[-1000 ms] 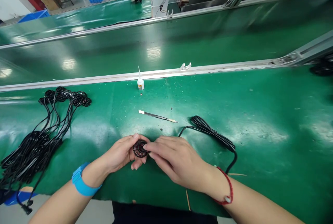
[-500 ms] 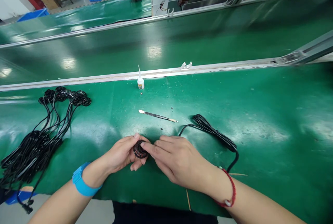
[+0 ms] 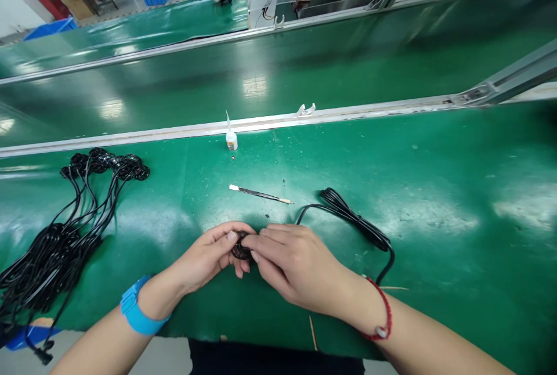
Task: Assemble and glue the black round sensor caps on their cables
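A small round black part with an open, ribbed frame (image 3: 240, 247) sits between my two hands; its kind is not clear. My left hand (image 3: 213, 253) is closed around its left side, thumb on top. From the right, the fingers of my right hand (image 3: 289, 262) are closed against it and hide much of it. A black cable (image 3: 354, 221), bundled in loops, lies right of my hands, one strand running behind my right hand. Just beyond my hands rests a thin dark pen-like tool (image 3: 261, 194) with a white end and a pale tip.
On the left lies a heap of coiled black cables (image 3: 56, 247) with round black heads. A small white bottle with a thin nozzle (image 3: 232, 140) stands near the metal rail (image 3: 174, 133). A white clip (image 3: 306, 110) sits on that rail. A thin wooden stick (image 3: 313, 333) lies near the front edge.
The black part has tilted and shifted slightly right between my hands. My left thumb has come over its top, and my right fingers have moved with it. The whole view has shifted slightly.
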The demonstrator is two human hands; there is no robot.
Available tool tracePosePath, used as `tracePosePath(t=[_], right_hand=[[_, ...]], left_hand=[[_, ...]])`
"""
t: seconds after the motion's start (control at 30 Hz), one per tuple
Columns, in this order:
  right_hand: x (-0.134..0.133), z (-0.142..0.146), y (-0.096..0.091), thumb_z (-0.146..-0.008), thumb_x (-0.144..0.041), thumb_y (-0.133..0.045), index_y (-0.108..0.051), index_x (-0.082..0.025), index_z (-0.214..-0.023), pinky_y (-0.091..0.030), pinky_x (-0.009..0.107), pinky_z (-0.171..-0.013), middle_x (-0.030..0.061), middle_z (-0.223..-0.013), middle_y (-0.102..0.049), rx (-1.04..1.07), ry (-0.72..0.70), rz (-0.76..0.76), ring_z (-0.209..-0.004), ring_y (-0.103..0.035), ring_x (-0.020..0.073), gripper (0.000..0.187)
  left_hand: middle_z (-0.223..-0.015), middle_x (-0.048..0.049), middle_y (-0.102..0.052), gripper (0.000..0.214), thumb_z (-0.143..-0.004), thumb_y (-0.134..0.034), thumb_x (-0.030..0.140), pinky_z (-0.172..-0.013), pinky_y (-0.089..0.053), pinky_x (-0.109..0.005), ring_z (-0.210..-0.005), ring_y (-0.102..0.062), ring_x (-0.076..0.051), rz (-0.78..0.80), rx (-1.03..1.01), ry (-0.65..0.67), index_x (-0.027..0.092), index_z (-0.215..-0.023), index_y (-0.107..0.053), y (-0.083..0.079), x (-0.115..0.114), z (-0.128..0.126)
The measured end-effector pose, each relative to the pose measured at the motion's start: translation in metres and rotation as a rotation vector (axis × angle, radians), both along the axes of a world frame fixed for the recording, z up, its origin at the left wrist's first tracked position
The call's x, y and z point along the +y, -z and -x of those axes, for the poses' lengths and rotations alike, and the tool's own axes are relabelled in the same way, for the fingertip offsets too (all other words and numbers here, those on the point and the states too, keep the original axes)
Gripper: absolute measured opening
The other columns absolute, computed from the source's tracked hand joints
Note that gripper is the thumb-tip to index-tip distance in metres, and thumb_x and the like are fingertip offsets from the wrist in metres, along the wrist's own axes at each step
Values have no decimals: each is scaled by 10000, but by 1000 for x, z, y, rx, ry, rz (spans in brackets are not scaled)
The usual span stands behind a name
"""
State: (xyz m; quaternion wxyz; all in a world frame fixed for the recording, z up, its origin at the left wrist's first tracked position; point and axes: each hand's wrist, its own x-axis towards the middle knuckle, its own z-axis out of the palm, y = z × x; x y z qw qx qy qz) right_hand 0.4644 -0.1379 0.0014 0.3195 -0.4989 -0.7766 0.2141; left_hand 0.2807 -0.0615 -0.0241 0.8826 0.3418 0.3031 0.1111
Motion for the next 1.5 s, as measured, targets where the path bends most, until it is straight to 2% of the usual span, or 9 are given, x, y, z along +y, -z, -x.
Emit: tracePosePath(t=[0.1,0.3,0.47,0.67,0.83,1.07,1.3,1.4,1.5], right_hand=[[0,-2,0,-956,-170,-405,-591,-165,-1075,-482,296,-665,51,-856,-702,124,41,60,-730,-639,172,220],[-1,-3,0,-951,-134,-422,-584,-172,-1026,-492,276,-669,43,-870,-701,196,55,71,-723,-640,153,182],[0,-5,1,-956,-133,-379,-592,-170,-1149,-467,272,-623,44,-829,-681,69,-28,-6,-707,-619,160,289],[2,-9,-4,-933,-129,-385,-620,-156,-1116,-406,280,-559,34,-730,-611,-115,-103,-97,-616,-531,165,300],[1,-7,-7,-888,-115,-433,-604,-136,-1092,-386,291,-557,28,-716,-596,-190,-114,-60,-608,-526,174,267],[0,-3,-4,-897,-113,-375,-618,-125,-1000,-341,299,-531,30,-669,-587,-132,-65,-122,-566,-500,171,264],[-1,3,-4,-874,-101,-406,-610,-151,-955,-339,303,-533,20,-658,-612,-195,-18,-50,-551,-529,167,225],[-1,4,-1,-884,-108,-413,-613,-144,-1000,-357,307,-535,27,-666,-627,-204,19,-65,-567,-552,180,234],[-1,3,1,-910,-139,-405,-582,-138,-1112,-414,304,-580,36,-731,-662,-64,35,-56,-632,-593,185,268]], left_hand=[[-771,-66,-681,322,-891,-627,376,-618,-527,-229,-674,-658,-141,9,-31,-35,142,-1110,-648,-1,2,2],[-821,-91,-698,343,-917,-584,377,-659,-544,-250,-715,-679,-162,10,-71,-41,138,-1156,-643,-1,4,5],[-766,-81,-699,356,-908,-604,348,-660,-549,-250,-696,-675,-158,21,-62,6,131,-1188,-639,-4,5,6],[-717,-68,-678,402,-858,-639,458,-464,-491,-203,-535,-623,-126,63,-7,44,114,-1062,-685,-4,4,6],[-705,-73,-683,440,-839,-645,494,-411,-454,-184,-480,-601,-113,80,29,53,106,-1045,-672,-2,2,7],[-678,-38,-647,385,-833,-675,446,-498,-515,-191,-561,-636,-122,37,-27,27,128,-1049,-683,-7,2,4],[-722,-54,-686,362,-814,-720,379,-613,-541,-222,-641,-668,-137,-17,17,-3,140,-1085,-699,-4,0,2],[-733,-55,-695,357,-822,-718,351,-644,-538,-228,-657,-665,-135,-27,22,-36,143,-1111,-698,-4,1,2],[-795,-49,-703,343,-832,-711,325,-681,-541,-233,-687,-666,-130,-31,-12,-88,166,-1135,-691,-7,3,1]])
